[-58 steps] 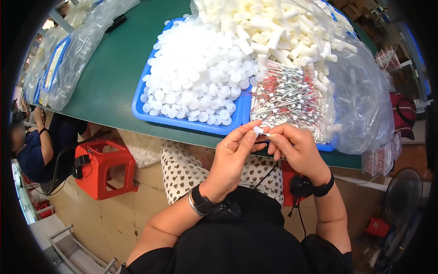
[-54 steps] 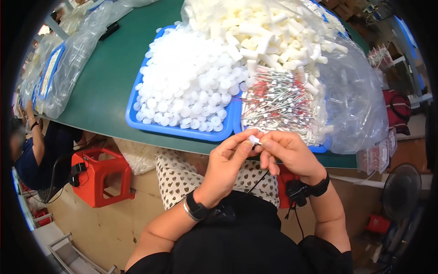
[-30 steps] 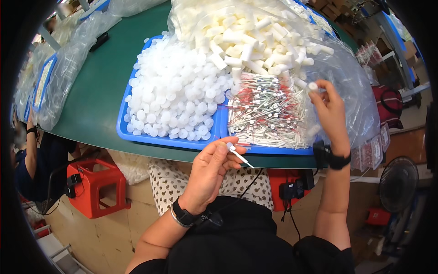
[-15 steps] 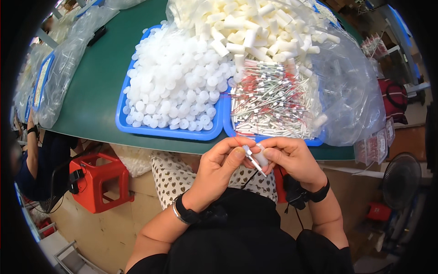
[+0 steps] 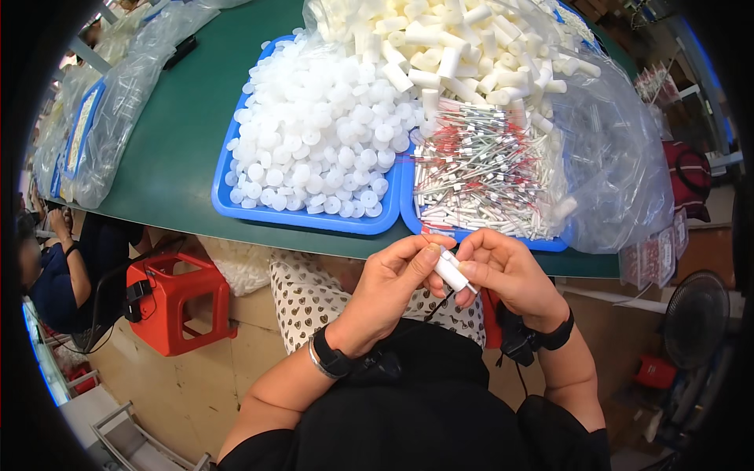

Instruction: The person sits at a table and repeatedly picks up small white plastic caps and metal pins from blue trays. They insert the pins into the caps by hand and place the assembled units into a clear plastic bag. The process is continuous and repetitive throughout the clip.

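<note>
In front of my lap, just off the table edge, both hands meet round a small white cylinder (image 5: 451, 273). My right hand (image 5: 510, 275) grips the cylinder's side between thumb and fingers. At its upper end, the thumb and forefinger of my left hand (image 5: 389, 286) pinch a slim white stick with a small block on it. The stick lies along or inside the cylinder; which one I cannot tell. Past my hands, a blue tray (image 5: 561, 242) holds a heap of thin white sticks (image 5: 479, 169) with red wires and small white blocks.
Another blue tray (image 5: 314, 223) on the left is piled with translucent white discs (image 5: 314, 133). Cream-coloured cylinders (image 5: 452, 63) spill from a clear plastic bag (image 5: 613, 157) behind. A red stool (image 5: 177, 302) and a seated person (image 5: 63, 275) are at left, a fan (image 5: 695, 318) at right.
The stick and the cylinder, side by side and angled before, are now lined up together between my fingers. My view has shifted slightly. The person at left has raised a hand.
</note>
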Demonstrator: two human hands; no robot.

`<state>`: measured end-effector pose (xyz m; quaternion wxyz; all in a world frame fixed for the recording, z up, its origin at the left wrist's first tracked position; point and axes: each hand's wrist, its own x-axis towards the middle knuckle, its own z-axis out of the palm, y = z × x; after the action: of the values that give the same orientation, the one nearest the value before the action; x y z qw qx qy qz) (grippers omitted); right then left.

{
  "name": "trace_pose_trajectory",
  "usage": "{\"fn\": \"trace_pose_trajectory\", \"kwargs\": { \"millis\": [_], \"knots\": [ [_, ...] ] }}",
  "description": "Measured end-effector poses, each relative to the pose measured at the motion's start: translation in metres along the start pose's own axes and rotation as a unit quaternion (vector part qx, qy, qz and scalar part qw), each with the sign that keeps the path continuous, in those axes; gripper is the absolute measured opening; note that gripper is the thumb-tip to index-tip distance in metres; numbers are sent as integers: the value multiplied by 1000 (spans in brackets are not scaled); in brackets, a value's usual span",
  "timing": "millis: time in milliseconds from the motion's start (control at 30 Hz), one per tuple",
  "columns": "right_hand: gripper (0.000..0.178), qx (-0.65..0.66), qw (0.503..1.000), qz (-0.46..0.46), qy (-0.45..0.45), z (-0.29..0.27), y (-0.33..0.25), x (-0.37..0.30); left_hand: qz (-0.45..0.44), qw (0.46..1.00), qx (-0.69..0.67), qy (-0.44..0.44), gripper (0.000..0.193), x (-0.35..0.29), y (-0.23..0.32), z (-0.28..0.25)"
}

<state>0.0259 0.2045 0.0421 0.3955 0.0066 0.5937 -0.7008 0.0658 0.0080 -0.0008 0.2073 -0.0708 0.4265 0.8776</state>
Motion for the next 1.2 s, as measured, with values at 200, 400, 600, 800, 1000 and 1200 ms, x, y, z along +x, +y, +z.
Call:
{"fn": "trace_pose_trajectory", "kwargs": {
  "millis": [200, 400, 600, 800, 1000, 1200],
  "knots": [
    [12, -7, 1000, -11, 0, 0, 6, -1, -30, 999, -27, -6, 32, -2, 2, -2],
    [12, 20, 1000, 11, -8, -3, 9, 0, -64, 998, -29, -4, 34, -4, 8, 0],
    [10, -146, 988, -50, 17, 1, -3, -10, -14, 999, 17, -32, 36, -2, 6, -2],
    [16, -726, 465, -257, 437, -82, -49, -5, 1, 998, -32, -54, 17, -4, 2, -3],
    [23, -766, 450, -153, 433, -112, -49, 5, 38, 990, 68, -118, 28, -9, -2, -1],
    [25, -622, 620, -345, 330, -44, -44, -10, 24, 998, 13, -59, 22, -7, -4, -8]
  ]
}}
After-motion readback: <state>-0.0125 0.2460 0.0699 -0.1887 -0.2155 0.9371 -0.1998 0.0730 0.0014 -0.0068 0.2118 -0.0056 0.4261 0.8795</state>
